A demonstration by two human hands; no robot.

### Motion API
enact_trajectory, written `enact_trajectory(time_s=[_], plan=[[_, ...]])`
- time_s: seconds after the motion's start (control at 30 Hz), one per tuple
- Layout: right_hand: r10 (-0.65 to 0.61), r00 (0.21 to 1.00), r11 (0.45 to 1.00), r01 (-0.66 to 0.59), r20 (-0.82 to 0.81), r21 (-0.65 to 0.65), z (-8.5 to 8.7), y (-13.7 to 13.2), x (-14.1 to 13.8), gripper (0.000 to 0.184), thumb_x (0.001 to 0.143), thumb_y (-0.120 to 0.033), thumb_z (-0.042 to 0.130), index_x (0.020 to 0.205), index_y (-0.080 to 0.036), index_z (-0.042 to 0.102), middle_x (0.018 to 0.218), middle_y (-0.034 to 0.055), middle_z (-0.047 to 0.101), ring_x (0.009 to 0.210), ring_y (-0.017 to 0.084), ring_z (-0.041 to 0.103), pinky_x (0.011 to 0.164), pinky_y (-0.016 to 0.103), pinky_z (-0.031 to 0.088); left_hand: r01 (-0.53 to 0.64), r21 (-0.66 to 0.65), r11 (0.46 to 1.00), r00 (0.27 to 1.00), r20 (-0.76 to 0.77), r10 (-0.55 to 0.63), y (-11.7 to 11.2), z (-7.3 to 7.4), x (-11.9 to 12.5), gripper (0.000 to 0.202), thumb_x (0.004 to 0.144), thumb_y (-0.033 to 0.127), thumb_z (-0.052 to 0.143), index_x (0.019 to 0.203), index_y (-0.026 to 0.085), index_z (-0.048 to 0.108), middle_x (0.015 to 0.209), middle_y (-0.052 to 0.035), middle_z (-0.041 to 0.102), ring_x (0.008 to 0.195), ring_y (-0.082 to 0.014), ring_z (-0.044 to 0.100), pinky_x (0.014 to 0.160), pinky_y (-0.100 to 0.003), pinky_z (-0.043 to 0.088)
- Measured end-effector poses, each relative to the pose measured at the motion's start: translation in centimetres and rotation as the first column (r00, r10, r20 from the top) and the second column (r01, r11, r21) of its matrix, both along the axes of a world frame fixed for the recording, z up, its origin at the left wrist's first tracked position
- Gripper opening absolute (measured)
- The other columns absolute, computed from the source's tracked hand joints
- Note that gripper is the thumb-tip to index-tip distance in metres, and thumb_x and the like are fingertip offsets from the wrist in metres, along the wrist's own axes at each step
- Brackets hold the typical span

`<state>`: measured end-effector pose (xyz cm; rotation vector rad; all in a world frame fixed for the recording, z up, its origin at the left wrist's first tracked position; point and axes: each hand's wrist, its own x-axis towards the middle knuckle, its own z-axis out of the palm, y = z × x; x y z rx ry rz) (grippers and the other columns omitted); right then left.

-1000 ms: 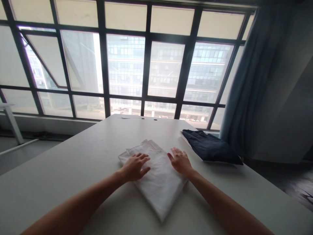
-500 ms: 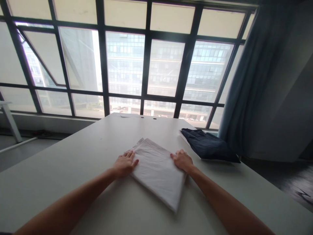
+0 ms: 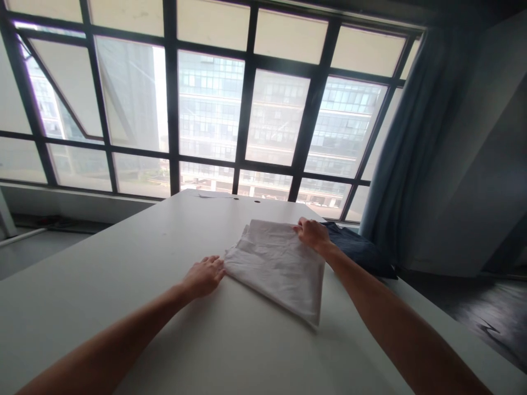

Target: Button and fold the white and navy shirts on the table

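Observation:
A folded white cloth [image 3: 278, 269] lies on the white table, one corner pointing toward me. At its far right edge, my right hand [image 3: 313, 235] is closed with the fingers bent over the fabric. My left hand [image 3: 205, 276] rests low over the table with its fingers stretched out, the fingertips touching the cloth's left corner. Behind my right hand is a folded dark navy garment [image 3: 360, 252], partly hidden by that hand and forearm.
The white table [image 3: 135, 274] extends away toward large framed windows [image 3: 212, 107]. Two dark round holes and a thin white sheet [image 3: 214, 195] are at its far end. A blue-grey curtain [image 3: 405, 159] hangs at the right.
The white cloth has moved right and away from me, turning slightly. My right hand went with it, now overlapping the navy garment in view. My left hand has slipped to the cloth's left corner.

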<state>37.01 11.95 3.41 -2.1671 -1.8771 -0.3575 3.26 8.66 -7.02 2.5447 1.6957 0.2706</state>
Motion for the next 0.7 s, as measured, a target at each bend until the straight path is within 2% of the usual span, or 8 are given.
enact_trajectory(time_s=[0.13,0.23,0.3,0.37,0.43,0.5,0.6,0.7], plan=[[0.001,0.999,0.991,0.004,-0.038,0.136,5.8,3.0,1.2,0.03,0.093,-0.041,0.057,0.106,-0.016,0.068,0.103,0.0138,0.069,0.097,0.026,0.064,0.08,0.032,0.044,0.048,-0.005,0.999,0.998,-0.032,-0.048,-0.4,-0.6,0.3,0.05,0.095,0.042,0.036,0.137,0.022,0.054,0.149,-0.0105,0.047,0.139,-0.0264,0.04,0.11,-0.047,0.036],[-0.098,0.985,0.978,0.122,-0.145,0.171,9.8,4.1,5.0,0.035,0.092,-0.041,0.059,0.109,-0.013,0.069,0.11,0.0171,0.067,0.1,0.026,0.062,0.081,0.034,0.042,0.047,0.004,0.999,0.998,-0.04,-0.047,-0.7,-0.5,0.5,0.05,0.094,0.042,0.037,0.136,0.022,0.055,0.148,-0.0108,0.047,0.139,-0.0275,0.04,0.11,-0.046,0.035],[-0.166,0.972,0.963,0.196,-0.165,0.186,11.5,3.9,8.9,0.043,0.096,-0.039,0.051,0.115,-0.005,0.067,0.115,0.0259,0.063,0.107,0.031,0.059,0.082,0.04,0.042,0.037,0.001,0.999,0.998,-0.047,-0.037,-0.9,-0.4,0.8,0.05,0.094,0.04,0.037,0.136,0.022,0.055,0.149,-0.0112,0.046,0.139,-0.0282,0.04,0.111,-0.046,0.034],[-0.328,0.925,0.922,0.358,-0.193,0.149,11.7,3.4,12.9,0.045,0.096,-0.038,0.05,0.116,-0.002,0.068,0.117,0.0334,0.06,0.109,0.038,0.059,0.08,0.047,0.042,0.026,0.001,1.0,0.999,-0.045,-0.026,-1.1,-0.4,1.0,0.05,0.094,0.039,0.036,0.137,0.021,0.054,0.15,-0.0122,0.045,0.139,-0.0293,0.039,0.112,-0.048,0.033],[-0.497,0.851,0.86,0.509,-0.168,0.041,10.3,2.9,16.0,0.041,0.094,-0.037,0.054,0.118,-0.007,0.069,0.12,0.0352,0.058,0.113,0.042,0.058,0.082,0.053,0.042,0.023,0.007,1.0,0.999,-0.045,-0.023,-1.2,-0.5,1.3,0.051,0.094,0.038,0.035,0.137,0.019,0.054,0.15,-0.0136,0.045,0.139,-0.0302,0.039,0.111,-0.049,0.032],[-0.571,0.815,0.821,0.57,-0.095,-0.039,7.8,2.8,17.1,0.046,0.093,-0.037,0.056,0.124,-0.005,0.066,0.126,0.0377,0.054,0.121,0.045,0.052,0.089,0.058,0.038,0.027,0.017,0.999,0.998,-0.06,-0.026,-1.3,-0.7,1.6,0.051,0.095,0.037,0.033,0.137,0.017,0.054,0.15,-0.0147,0.044,0.139,-0.0312,0.038,0.111,-0.05,0.033],[-0.473,0.879,0.879,0.468,-0.051,-0.086,2.8,3.1,14.2,0.054,0.093,-0.037,0.056,0.133,-0.001,0.057,0.135,0.0349,0.049,0.128,0.04,0.047,0.097,0.053,0.036,0.046,0.048,0.998,0.995,-0.093,-0.041,-1.3,-0.9,1.8,0.05,0.094,0.034,0.032,0.134,0.014,0.055,0.146,-0.0172,0.048,0.135,-0.033,0.042,0.107,-0.051,0.036],[-0.166,0.986,0.983,0.164,-0.009,-0.086,-2.2,2.8,7.0,0.053,0.096,-0.04,0.049,0.137,-0.006,0.053,0.14,0.0257,0.05,0.129,0.033,0.048,0.103,0.044,0.035,0.074,0.068,0.995,0.992,-0.11,-0.066,-0.3,-0.5,2.1,0.048,0.094,0.035,0.033,0.124,0.012,0.061,0.133,-0.0205,0.057,0.125,-0.0345,0.051,0.1,-0.049,0.042]])
